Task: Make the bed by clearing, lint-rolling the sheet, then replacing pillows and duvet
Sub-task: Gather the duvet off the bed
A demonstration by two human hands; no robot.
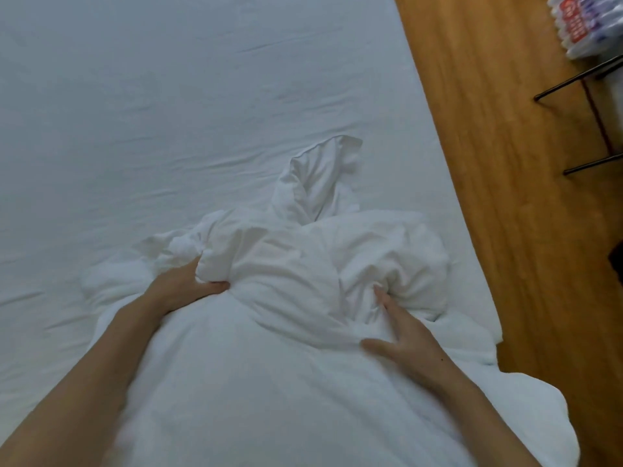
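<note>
We've got the duvet (286, 298) bunched in a heap at the near right corner of the sheet (151, 112), spilling toward the wooden floor (488, 163). Our left hand (183, 286) grips a fat fold, fingers curled under it; our right hand (401, 335) lies with fingers straight, tips pushed into a crease. It looks soft, bulky, floppy and likely light, so we'd hunt out a corner or edge rather than mid-heap.

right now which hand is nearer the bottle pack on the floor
Right. The right hand rests on the duvet by the bed's floor-side edge, below the bottle pack. The left hand grips the duvet farther from the pack.
</note>
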